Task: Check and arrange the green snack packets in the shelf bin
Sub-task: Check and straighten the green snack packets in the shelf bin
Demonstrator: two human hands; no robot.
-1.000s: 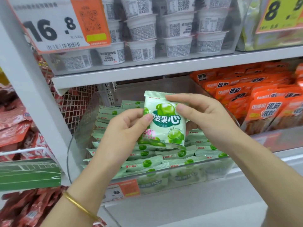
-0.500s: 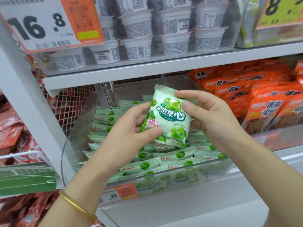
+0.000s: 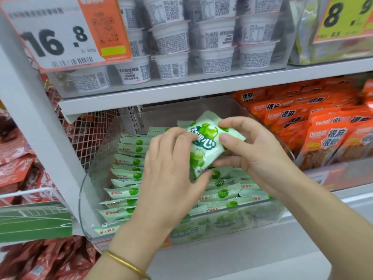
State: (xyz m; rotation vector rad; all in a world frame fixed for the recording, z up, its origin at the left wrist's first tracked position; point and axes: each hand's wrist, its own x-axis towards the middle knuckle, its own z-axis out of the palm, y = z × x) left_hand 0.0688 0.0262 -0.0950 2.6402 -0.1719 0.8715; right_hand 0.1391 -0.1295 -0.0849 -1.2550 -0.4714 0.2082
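Head view is showing both hands gripping one green snack packet (image 3: 205, 142) above the clear shelf bin (image 3: 88, 188). The left hand (image 3: 171, 168) is holding the packet's left side: its fingers are curling over the front face and its thumb is pressing under the lower corner. The right hand (image 3: 256, 158) is pinching the packet's upper right edge with curled fingertips, and its lower fingers are lying beneath the packet. Neither hand is spread wide. The packet is tilting, printed face toward the camera. Below it, the remaining green packets (image 3: 129, 174) are standing on edge in rows inside the bin. A gold bracelet (image 3: 125, 263) is circling the left wrist. Orange packets (image 3: 323, 126) are filling the neighbouring bin on the right, and white cups (image 3: 171, 39) are stacking on the shelf above.
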